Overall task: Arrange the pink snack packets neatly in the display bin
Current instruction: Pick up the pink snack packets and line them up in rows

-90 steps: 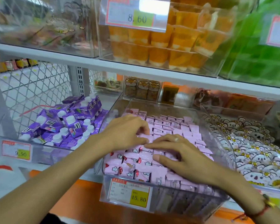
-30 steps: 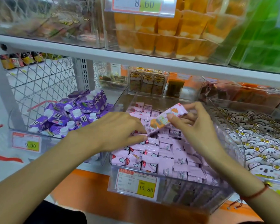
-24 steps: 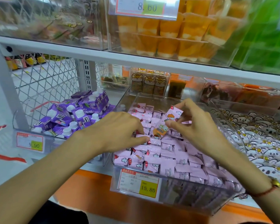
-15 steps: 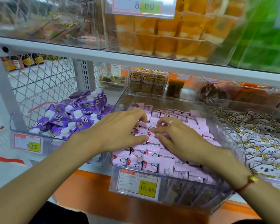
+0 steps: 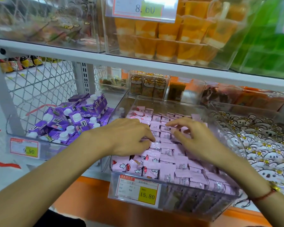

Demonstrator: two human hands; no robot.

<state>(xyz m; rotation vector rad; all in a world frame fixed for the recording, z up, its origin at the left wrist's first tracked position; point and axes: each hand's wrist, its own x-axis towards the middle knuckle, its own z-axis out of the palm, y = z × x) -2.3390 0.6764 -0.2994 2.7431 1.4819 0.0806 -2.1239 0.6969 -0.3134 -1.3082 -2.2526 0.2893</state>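
Left hand: palm down on the packets; fingers bent at the knuckles, tips pressing onto the rows near the bin's middle; I cannot tell whether they pinch a packet.
Right hand: just beside the left, palm down over the packets; fingers spread and loosely curved, tips touching packets, thumb pointing toward the left hand; nothing gripped.
Packets: pink, packed in rows inside the bin, under and all round both sets of fingers; rows nearer the person than the fingers stand on edge, some showing red and white print, others plain backs.
Bin: clear plastic, on the shelf below the hands; its front wall is nearer the person than the fingers.
Price tag: on the bin's front wall, below the left fingers, reads 15.80.
Bracelet: red cord on the right wrist.
Purple cartons: heaped in a clear bin left of the left hand.
White packets: flower-printed, in a bin right of the right hand.
Orange cups: on the shelf above both hands.
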